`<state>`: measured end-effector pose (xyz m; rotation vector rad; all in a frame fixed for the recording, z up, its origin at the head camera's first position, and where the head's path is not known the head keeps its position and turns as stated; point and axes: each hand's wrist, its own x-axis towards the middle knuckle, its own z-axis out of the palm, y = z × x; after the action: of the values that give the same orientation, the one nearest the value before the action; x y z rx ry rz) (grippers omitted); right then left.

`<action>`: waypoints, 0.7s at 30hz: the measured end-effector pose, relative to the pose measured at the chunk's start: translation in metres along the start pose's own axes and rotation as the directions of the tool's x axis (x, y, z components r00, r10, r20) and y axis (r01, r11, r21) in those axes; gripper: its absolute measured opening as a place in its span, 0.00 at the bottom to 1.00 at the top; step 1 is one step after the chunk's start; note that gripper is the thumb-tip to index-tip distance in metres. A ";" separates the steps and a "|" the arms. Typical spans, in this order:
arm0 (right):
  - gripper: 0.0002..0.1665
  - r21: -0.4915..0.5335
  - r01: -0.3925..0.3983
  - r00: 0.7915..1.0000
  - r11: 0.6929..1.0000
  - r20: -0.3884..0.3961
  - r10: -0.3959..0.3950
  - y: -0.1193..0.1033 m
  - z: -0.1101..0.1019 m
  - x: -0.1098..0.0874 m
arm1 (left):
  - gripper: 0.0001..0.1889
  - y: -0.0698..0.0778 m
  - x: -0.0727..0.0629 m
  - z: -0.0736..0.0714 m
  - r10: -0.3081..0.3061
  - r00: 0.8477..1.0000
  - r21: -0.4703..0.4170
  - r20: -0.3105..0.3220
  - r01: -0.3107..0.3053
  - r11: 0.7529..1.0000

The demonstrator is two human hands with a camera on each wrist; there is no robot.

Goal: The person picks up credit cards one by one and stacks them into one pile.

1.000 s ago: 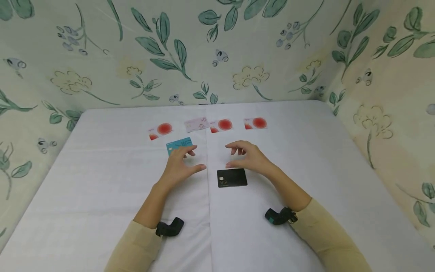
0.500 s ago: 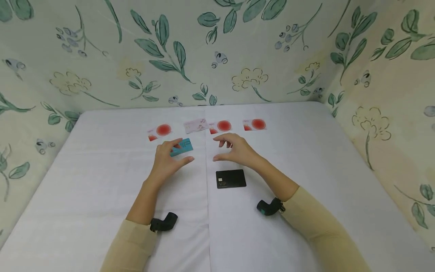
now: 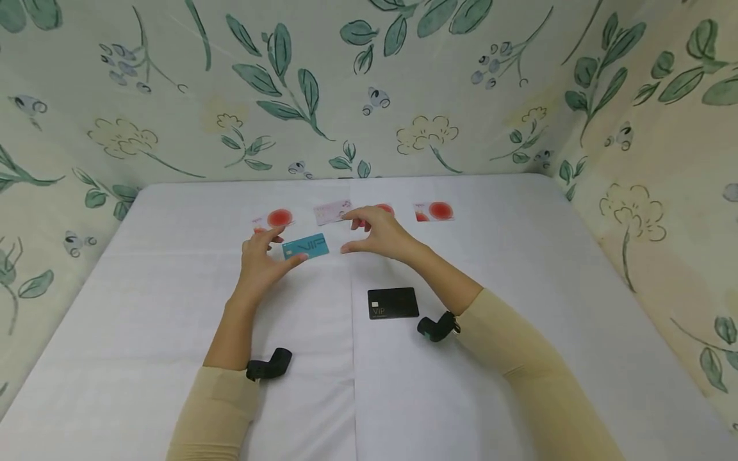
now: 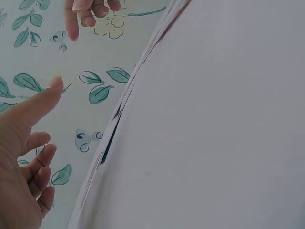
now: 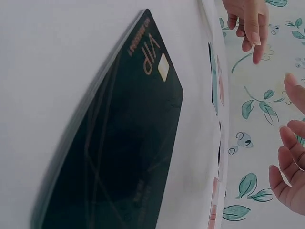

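A blue VIP card (image 3: pixel 311 245) lies on the white table. My left hand (image 3: pixel 254 262) is raised over its left end, thumb and fingers spread apart, with the thumb overlapping the card's lower edge in the head view. To the right of that card, my right hand (image 3: pixel 383 235) hovers with its thumb and forefinger apart and partly hides a red-circle card (image 3: pixel 386 209). Nothing is held in either hand. The right wrist view shows both the right hand (image 5: pixel 290 162) and the left hand (image 5: pixel 248 21) above the tabletop. Nearer the person lies a black VIP card (image 3: pixel 394 303).
Behind the hands, a pale pink card (image 3: pixel 330 212) lies beside the partly hidden one. Another red-circle card (image 3: pixel 279 218) is at the left, and one more red-circle card (image 3: pixel 434 212) at the right. Leaf-patterned cloth walls (image 3: pixel 323 153) stand behind and beside the table (image 3: pixel 519 269).
Both hands have moved left and away from the person. The left hand has uncovered most of the blue card, while the right hand now covers part of a red-circle card. The cards stay put.
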<state>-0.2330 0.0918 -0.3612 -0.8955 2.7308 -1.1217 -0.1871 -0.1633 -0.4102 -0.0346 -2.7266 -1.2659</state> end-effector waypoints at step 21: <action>0.42 0.043 -0.135 0.983 0.990 0.133 0.128 -0.001 0.037 0.044 | 0.42 -0.037 0.006 0.001 -0.097 0.994 0.197 0.059 0.083 0.977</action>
<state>-0.2593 0.0447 -0.3808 -0.7417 2.6009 -1.0654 -0.1962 -0.1867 -0.4387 0.0674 -2.9286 -1.0301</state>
